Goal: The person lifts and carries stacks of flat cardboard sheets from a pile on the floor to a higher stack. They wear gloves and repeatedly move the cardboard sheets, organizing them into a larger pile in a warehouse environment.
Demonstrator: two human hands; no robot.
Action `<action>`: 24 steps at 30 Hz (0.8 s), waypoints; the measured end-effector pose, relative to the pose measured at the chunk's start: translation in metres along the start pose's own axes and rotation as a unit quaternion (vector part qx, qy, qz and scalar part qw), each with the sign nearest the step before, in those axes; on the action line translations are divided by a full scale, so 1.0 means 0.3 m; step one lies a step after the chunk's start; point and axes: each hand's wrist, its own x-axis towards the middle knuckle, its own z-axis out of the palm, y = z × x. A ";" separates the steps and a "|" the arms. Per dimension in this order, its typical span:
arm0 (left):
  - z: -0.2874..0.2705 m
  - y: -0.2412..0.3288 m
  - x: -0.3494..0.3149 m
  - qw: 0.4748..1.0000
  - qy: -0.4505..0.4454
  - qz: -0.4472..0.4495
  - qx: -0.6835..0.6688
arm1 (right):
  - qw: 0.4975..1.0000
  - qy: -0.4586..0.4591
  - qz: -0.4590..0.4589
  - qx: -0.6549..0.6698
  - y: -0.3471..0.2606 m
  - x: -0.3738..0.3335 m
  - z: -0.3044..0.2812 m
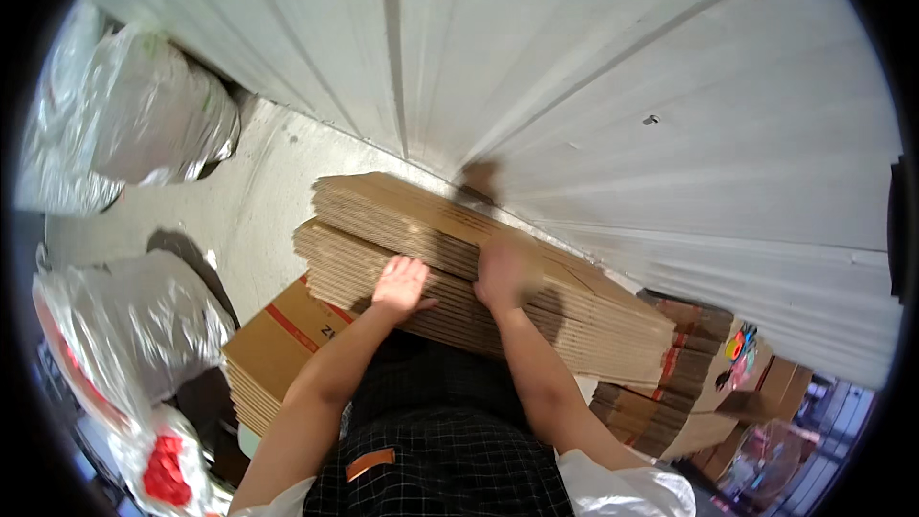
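Note:
In front of me stand two bundles of flattened cardboard boxes side by side, their corrugated edges facing up. My left hand lies on the edges of the nearer bundle, palm down with its fingers stretched out. My right hand is over the gap between the nearer bundle and the farther bundle. Motion smears its fingers, so whether they grip a sheet cannot be made out. Both bundles run from the left toward the lower right.
A white corrugated metal wall rises just behind the bundles. Silvery wrapped bales stand at the left on the concrete floor. More flat boxes lie by my left forearm. Further cardboard stacks and coloured tape rolls are at the right.

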 end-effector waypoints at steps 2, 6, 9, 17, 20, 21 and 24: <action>-0.038 -0.080 -0.009 0.999 -0.034 0.000 0.004 | 0.999 0.020 -0.007 0.033 -0.058 0.024 -0.012; -0.064 -0.156 0.038 0.999 0.006 0.051 0.017 | 0.996 0.002 -0.001 0.090 -0.095 0.098 0.096; -0.109 -0.171 0.093 0.997 0.018 0.074 0.007 | 0.985 0.035 0.002 0.172 -0.082 0.159 0.164; -0.317 -0.181 0.357 0.995 0.073 -0.062 0.029 | 0.876 0.244 0.071 0.409 -0.062 -0.140 0.055; -0.268 -0.202 0.294 0.997 0.052 -0.015 0.053 | 0.880 0.160 0.142 0.424 -0.024 -0.390 0.204; -0.267 -0.186 0.277 0.998 0.031 -0.016 0.051 | 0.888 0.095 0.178 0.412 -0.010 -0.462 0.267; -0.277 -0.153 0.268 0.998 0.042 -0.028 0.035 | 0.866 -0.006 0.224 0.446 0.051 -0.569 0.355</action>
